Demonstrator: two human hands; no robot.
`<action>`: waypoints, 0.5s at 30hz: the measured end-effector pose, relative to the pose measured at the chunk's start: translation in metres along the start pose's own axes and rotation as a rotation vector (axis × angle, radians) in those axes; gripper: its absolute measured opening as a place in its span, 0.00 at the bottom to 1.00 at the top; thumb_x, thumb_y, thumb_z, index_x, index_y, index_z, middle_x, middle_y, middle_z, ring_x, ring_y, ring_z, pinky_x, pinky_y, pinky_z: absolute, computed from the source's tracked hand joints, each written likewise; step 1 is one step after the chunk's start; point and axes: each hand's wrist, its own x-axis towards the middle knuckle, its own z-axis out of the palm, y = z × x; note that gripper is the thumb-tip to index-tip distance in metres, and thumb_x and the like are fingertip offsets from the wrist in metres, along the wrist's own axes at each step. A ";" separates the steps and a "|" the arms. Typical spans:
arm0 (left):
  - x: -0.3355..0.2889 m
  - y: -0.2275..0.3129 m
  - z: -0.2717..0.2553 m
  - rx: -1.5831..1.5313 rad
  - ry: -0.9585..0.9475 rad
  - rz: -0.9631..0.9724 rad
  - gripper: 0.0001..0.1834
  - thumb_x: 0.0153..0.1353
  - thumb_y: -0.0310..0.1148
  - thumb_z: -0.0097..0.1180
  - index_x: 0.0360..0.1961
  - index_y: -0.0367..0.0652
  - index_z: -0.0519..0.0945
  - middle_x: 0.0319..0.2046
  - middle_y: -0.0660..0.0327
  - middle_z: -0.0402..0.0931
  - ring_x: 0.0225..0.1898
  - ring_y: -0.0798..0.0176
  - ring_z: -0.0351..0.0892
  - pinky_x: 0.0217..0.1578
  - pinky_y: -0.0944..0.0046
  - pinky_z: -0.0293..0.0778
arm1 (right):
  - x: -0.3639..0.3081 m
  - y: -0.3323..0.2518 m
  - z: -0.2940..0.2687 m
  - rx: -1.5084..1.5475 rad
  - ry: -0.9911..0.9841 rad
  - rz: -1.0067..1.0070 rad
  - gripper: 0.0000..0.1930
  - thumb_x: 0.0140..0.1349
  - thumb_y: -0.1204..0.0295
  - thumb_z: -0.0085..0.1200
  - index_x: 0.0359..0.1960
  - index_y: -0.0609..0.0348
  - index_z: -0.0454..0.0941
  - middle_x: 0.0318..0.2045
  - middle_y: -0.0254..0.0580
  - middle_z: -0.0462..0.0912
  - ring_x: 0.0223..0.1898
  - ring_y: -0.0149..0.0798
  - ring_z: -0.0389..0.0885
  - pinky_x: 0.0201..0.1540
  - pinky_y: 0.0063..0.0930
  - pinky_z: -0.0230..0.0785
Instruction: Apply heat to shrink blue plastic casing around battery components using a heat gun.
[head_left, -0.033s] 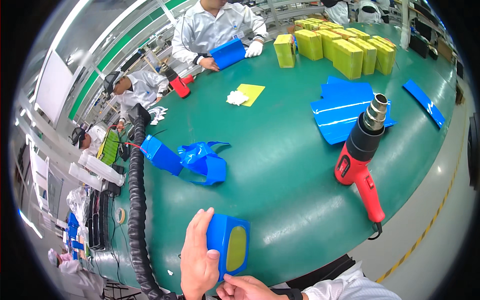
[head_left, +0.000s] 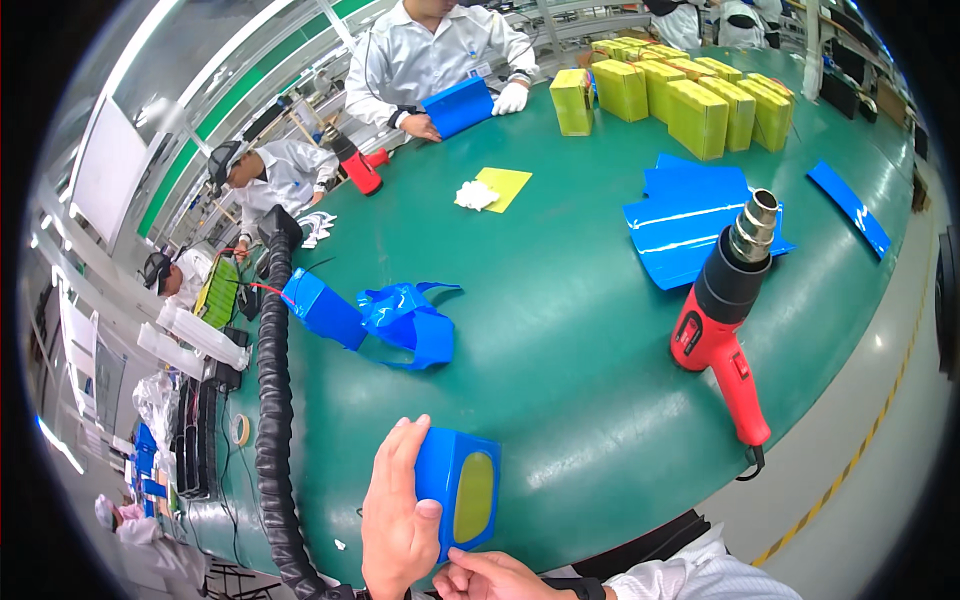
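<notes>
A battery pack (head_left: 428, 462) in blue shrink wrap stands on the green table close in front of me. Its yellow-green end (head_left: 474, 498) shows through the oval opening of the wrap. Along the pack's left side lies my left hand (head_left: 398, 515), fingers stretched out and thumb by the near edge. My right hand (head_left: 490, 576) is closed at the bottom near corner, thumb and forefinger pinched at the wrap's edge. The fingertips there partly hide what they pinch.
A red heat gun (head_left: 722, 340) stands at the right, beside blue film sheets (head_left: 690, 225). Blue wrap scraps (head_left: 408, 325) lie left of centre, near a ribbed black hose (head_left: 273, 400). Yellow packs (head_left: 697, 118) stand at the back. Across the table a person (head_left: 440, 60) holds a blue piece.
</notes>
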 end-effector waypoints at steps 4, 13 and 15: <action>0.006 -0.001 0.000 -0.015 0.021 0.021 0.45 0.76 0.65 0.30 0.71 0.31 0.65 0.65 0.39 0.69 0.67 0.38 0.69 0.67 0.49 0.64 | -0.011 -0.013 0.018 0.023 0.037 0.058 0.25 0.78 0.57 0.48 0.21 0.56 0.71 0.22 0.40 0.75 0.28 0.39 0.74 0.37 0.30 0.66; 0.000 -0.003 -0.008 -0.026 -0.036 0.089 0.37 0.75 0.54 0.44 0.74 0.38 0.63 0.68 0.41 0.66 0.71 0.33 0.63 0.68 0.44 0.64 | -0.010 -0.018 0.023 -0.007 0.141 0.098 0.28 0.78 0.54 0.46 0.16 0.53 0.63 0.19 0.35 0.62 0.25 0.35 0.62 0.33 0.29 0.58; -0.002 -0.002 -0.009 0.002 0.013 0.105 0.36 0.73 0.47 0.52 0.75 0.41 0.61 0.65 0.45 0.67 0.68 0.33 0.65 0.67 0.45 0.65 | -0.012 -0.016 0.017 0.047 0.030 0.133 0.27 0.79 0.55 0.43 0.18 0.52 0.62 0.20 0.34 0.61 0.26 0.35 0.61 0.33 0.28 0.58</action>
